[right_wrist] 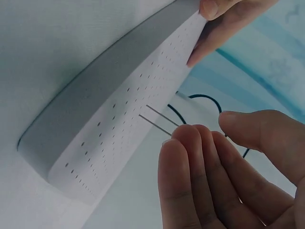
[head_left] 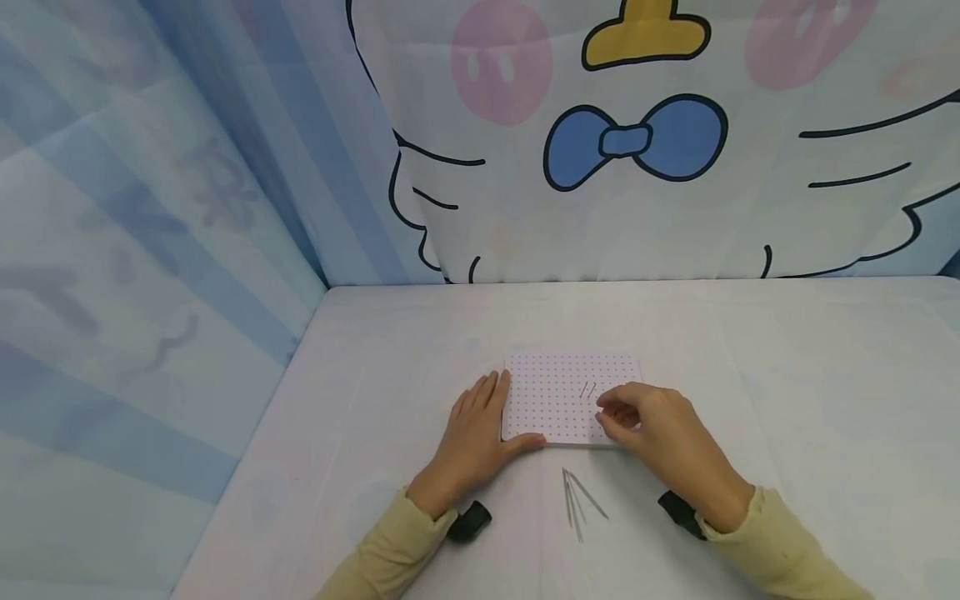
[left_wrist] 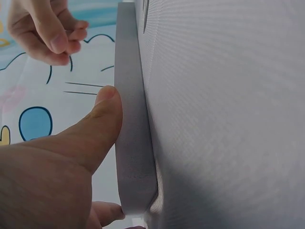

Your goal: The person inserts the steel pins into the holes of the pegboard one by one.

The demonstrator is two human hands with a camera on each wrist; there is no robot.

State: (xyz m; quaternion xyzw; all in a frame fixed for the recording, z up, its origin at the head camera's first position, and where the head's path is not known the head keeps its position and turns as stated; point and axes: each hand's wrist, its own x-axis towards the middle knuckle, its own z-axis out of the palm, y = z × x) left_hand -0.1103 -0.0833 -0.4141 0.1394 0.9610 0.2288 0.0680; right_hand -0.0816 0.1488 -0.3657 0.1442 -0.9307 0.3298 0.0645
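A white pegboard (head_left: pixel 547 398) with rows of small holes lies flat on the table. Two thin metal pins (right_wrist: pixel 156 126) stand in its holes, side by side. My left hand (head_left: pixel 474 433) rests at the board's near left corner, straight fingers along the left side and the thumb on the front edge. Over the right part of the board is my right hand (head_left: pixel 666 429), close to the pins, its fingers loosely bent. In the right wrist view the thumb is apart from the fingertips, with nothing between them.
Several loose metal pins (head_left: pixel 568 498) lie in a loose fan on the white table (head_left: pixel 390 367), just in front of the board. A printed curtain (head_left: pixel 660 225) hangs behind the table, and a blue-striped one (head_left: pixel 150 250) at the left. Dark wrist cameras (head_left: pixel 469 522) sit by both cuffs.
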